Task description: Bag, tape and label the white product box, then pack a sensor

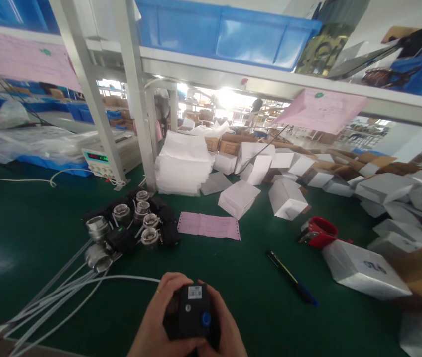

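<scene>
Between my two hands, low in the middle of the head view, is a black box-shaped device (189,325) with a small white label and a blue round part on its face. My left hand (156,320) wraps its left side, with a ring on one finger. On the opposite side, my right hand (225,322) closes round it, the thumbs meeting at the near edge. A white cable (132,277) runs left from beside my left hand. Left of the hands stand several metal valve bodies (150,235) with black housings. The device's underside is hidden.
A pink printed sheet (209,225) lies ahead of the hands, and a pen (292,278) to the right. Farther right are a red tape dispenser (318,232) and a wrapped white box (365,270). White cartons, stacked foam sheets (183,163) and a shelf post (136,99) stand behind.
</scene>
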Demonstrator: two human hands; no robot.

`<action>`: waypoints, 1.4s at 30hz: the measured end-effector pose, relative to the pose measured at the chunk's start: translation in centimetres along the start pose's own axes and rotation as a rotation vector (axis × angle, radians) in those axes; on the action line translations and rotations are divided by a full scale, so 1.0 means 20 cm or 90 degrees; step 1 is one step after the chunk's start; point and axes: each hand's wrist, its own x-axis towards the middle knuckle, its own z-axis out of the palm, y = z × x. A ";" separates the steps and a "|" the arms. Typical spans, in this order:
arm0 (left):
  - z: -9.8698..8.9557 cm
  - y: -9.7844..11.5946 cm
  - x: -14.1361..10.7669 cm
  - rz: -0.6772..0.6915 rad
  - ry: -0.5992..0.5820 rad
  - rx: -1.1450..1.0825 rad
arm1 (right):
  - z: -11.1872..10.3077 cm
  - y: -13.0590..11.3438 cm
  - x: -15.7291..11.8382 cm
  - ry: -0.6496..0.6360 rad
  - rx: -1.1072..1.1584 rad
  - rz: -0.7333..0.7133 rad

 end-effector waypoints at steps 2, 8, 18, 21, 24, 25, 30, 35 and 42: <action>0.01 -0.01 -0.01 0.030 -0.017 -0.019 | -0.02 -0.03 -0.03 -0.002 0.004 0.035; -0.01 -0.02 -0.05 0.059 -0.049 -0.020 | -0.08 -0.20 -0.05 -0.082 -0.139 0.152; -0.02 -0.01 -0.11 0.071 -0.082 -0.007 | -0.09 -0.20 -0.07 -0.052 -0.225 0.104; -0.03 0.00 -0.11 0.053 -0.088 -0.013 | -0.09 -0.21 -0.07 -0.057 -0.221 0.087; -0.03 0.00 -0.11 0.043 -0.093 -0.017 | -0.09 -0.22 -0.07 -0.054 -0.208 0.076; -0.03 0.00 -0.11 0.041 -0.094 -0.018 | -0.09 -0.22 -0.06 -0.054 -0.203 0.076; -0.02 0.00 -0.10 0.018 -0.123 -0.021 | -0.09 -0.22 -0.05 -0.070 -0.190 0.050; -0.03 0.00 -0.10 0.016 -0.125 -0.036 | -0.08 -0.22 -0.04 -0.059 -0.203 0.007; -0.03 0.03 -0.10 -0.002 -0.100 -0.019 | -0.09 -0.21 -0.05 -0.044 -0.252 0.011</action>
